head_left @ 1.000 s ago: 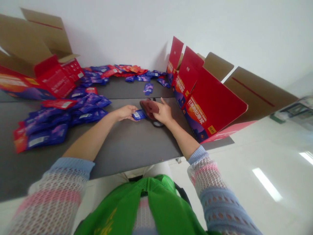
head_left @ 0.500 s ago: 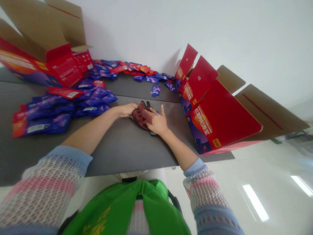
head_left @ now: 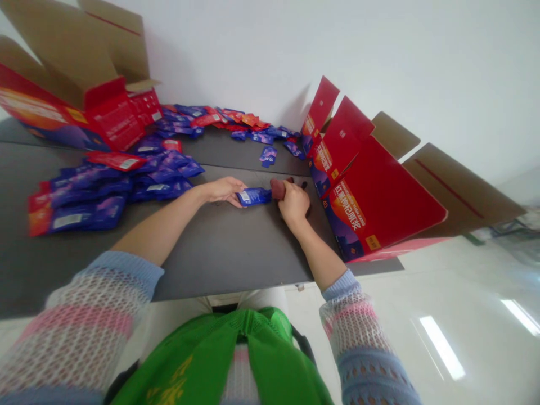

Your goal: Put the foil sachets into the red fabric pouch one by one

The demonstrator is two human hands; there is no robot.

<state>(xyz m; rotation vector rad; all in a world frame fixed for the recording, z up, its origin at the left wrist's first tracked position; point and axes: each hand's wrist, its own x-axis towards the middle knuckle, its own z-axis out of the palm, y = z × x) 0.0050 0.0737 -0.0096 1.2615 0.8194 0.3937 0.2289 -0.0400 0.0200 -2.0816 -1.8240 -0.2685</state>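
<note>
My left hand (head_left: 228, 190) pinches one end of a blue sachet (head_left: 255, 196) just over the grey table. My right hand (head_left: 294, 203) is closed around a bunched maroon cloth (head_left: 277, 189) with dark edging. The cloth meets or nearly meets the sachet's far end; whether they touch I cannot tell. To the left of my left hand lies a heap of blue and red sachets (head_left: 90, 194). Beyond my hands, a single blue sachet (head_left: 268, 156) lies on the table.
Red open-topped cartons (head_left: 379, 197) stand close on the right with flaps raised. Another open carton (head_left: 54, 121) is at the back left. A row of sachets (head_left: 219, 116) runs along the white wall. The grey table (head_left: 236, 253) ends just before my body.
My right hand has moved right with the maroon cloth, away from my left hand. The blue sachet, mostly covered before, now shows in my left hand.
</note>
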